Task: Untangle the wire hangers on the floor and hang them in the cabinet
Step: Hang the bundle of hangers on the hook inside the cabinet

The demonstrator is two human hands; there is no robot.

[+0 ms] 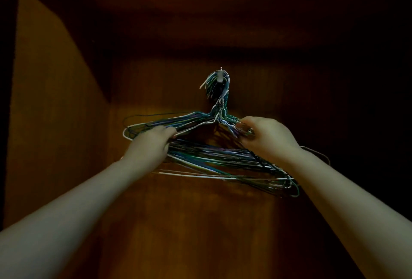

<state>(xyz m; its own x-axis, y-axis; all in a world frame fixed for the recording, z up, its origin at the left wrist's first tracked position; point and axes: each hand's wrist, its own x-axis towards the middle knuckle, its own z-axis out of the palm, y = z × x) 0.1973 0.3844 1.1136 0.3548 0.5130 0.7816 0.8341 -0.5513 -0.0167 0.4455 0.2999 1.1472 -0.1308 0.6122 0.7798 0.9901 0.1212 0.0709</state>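
A thick bundle of wire hangers (pixel 214 156) is seen hung by its hooks on a small peg (pixel 220 77) at the back of the cabinet (pixel 55 111), above and between the two grips. The left hand (pixel 151 142) is curled round wires of the left shoulder, a white one among them. The right hand (pixel 267 138) is closed on wires of the right shoulder, just below the twisted necks. Beneath both grips the bottom bars are fanned out and crossed, sagging lower toward the right.

The task is judged nearly done, since the hangers are up in the cabinet. No floor is shown, so it cannot be told whether any are left there. Squaring the bundle and letting go seem to be what is left.

One peg, two hands and one bundle are counted. The hangers overlap too closely in the dim light for an exact count; well over ten are suggested.
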